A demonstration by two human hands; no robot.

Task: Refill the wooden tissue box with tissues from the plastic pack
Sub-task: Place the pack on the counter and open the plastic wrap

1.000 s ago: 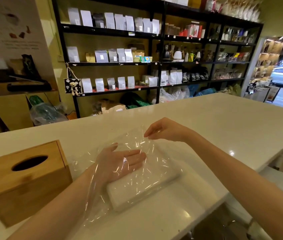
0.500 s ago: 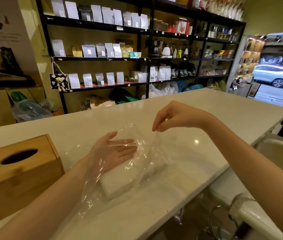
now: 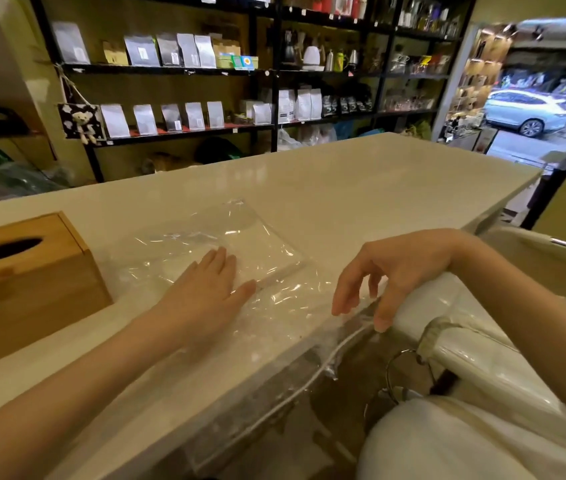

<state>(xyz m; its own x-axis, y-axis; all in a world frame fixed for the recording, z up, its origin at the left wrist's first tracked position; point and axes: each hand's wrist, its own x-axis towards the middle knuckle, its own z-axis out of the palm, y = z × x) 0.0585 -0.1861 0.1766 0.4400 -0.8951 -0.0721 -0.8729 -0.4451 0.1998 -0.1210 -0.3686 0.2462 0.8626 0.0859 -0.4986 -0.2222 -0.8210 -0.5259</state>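
Shop shelving (image 3: 184, 74) stocked with pouches stands behind the pale counter (image 3: 361, 188) where we work. At its left sits our wooden tissue box (image 3: 28, 282), upright, its oval slot on top dark. Just beside it, toward the middle, the clear plastic pack (image 3: 226, 244) lies crumpled and flat on the counter, a white stack of tissues (image 3: 267, 254) showing through it. Our left hand (image 3: 205, 289) rests palm-down on the plastic, fingers spread, gripping nothing. Our right hand (image 3: 388, 271) hovers over the counter's near edge, fingers loosely curled and apart (whether they touch the film's trailing edge we cannot tell).
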